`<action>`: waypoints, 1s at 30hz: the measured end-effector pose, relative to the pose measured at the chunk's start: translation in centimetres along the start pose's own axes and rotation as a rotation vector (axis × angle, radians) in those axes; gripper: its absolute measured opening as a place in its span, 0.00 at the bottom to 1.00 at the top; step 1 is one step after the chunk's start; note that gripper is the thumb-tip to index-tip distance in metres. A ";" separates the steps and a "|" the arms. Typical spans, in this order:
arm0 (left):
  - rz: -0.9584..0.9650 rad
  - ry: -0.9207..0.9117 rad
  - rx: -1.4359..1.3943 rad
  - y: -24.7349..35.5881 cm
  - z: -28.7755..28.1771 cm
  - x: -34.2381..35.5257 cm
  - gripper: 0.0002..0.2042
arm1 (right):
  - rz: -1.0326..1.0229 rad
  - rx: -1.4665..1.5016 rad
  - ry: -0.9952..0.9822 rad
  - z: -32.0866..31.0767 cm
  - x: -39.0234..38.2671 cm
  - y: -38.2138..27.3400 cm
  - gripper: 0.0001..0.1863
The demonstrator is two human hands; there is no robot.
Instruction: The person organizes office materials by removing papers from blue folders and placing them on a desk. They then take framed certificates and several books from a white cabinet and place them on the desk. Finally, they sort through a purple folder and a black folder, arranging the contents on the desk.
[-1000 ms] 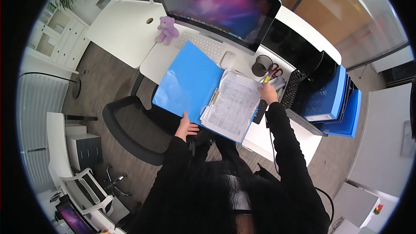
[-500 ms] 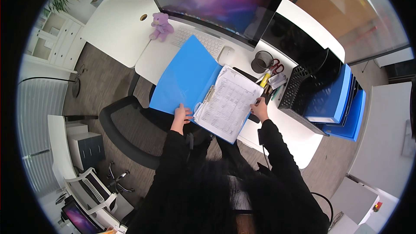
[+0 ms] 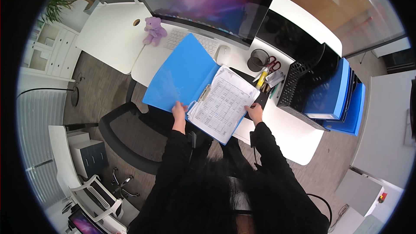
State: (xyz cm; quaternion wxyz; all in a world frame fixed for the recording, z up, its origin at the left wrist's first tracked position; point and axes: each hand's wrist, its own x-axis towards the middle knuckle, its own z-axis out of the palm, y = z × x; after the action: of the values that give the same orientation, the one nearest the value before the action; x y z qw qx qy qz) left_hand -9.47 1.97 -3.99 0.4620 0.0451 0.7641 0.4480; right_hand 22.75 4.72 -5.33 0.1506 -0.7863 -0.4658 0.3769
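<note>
Open blue folder (image 3: 171, 77) between both hands (image 3: 179, 112), hands at its lower edges.

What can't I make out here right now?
All in the head view:
Entries on the printed white paper sheets: too small to read.
Underside of the open blue plastic folder: hidden by its upper face.
Part of the white rectangular keyboard: hidden behind the folder's cover.
Whether the bare right hand grips sheets or folder: too small to tell.
Small black-framed monitor at lower left: cut off by the lower edge.
</note>
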 end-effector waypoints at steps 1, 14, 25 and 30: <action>0.176 0.013 0.140 0.0 -0.1 0.0 0.17 | 0.001 -0.018 -0.063 0.0 0.0 -0.1 0.19; 0.675 -0.291 1.543 4.5 3.0 -3.8 0.12 | -0.074 -0.336 -0.081 -2.1 3.1 -3.1 0.12; 0.690 -0.483 1.543 4.3 6.5 -1.4 0.14 | -0.078 -0.244 -0.024 -0.9 3.5 -1.7 0.11; 0.650 -0.560 1.368 4.0 5.6 0.0 0.13 | -0.067 -0.198 -0.046 -0.7 3.7 -1.5 0.11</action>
State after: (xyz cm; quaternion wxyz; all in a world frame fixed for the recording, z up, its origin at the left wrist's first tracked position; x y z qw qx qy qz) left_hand -6.70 7.96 -2.07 0.3531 0.6482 0.6738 -0.0348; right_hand 23.37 8.68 -5.61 0.0739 -0.7725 -0.5302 0.3416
